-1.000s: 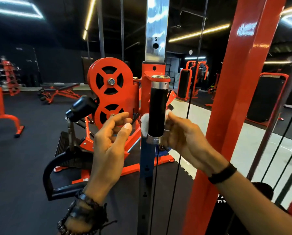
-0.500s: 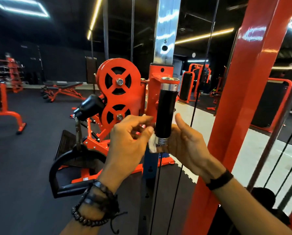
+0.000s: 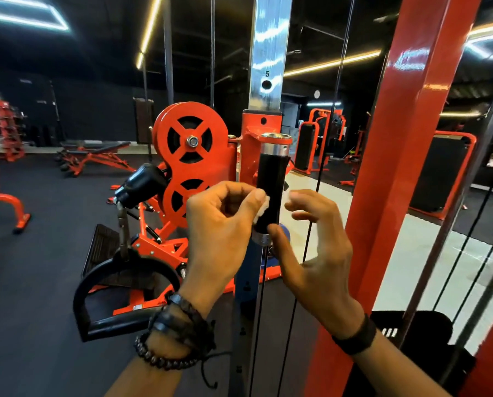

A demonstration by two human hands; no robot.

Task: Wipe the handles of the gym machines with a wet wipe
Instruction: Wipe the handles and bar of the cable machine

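Observation:
A black vertical handle [image 3: 271, 190] with chrome end caps stands on the red cable machine, straight ahead of me. My left hand [image 3: 219, 224] pinches a white wet wipe [image 3: 261, 208] against the handle's left side, low on the grip. A small white bit of wipe shows at the handle's right edge. My right hand [image 3: 314, 247] is beside the handle on the right with fingers loosely curled. Its thumb touches the lower chrome collar.
A red double pulley housing [image 3: 192, 156] sits left of the handle. Below it hangs a black stirrup grip [image 3: 125, 296]. A chrome numbered post [image 3: 268, 53] rises above. A thick red upright [image 3: 397, 196] and black cables [image 3: 311, 224] stand to the right. Red benches [image 3: 93, 159] stand far left.
My left hand came in from the left and took the wipe at the handle's lower left. My right hand loosened from around the handle and its fingers drew back.

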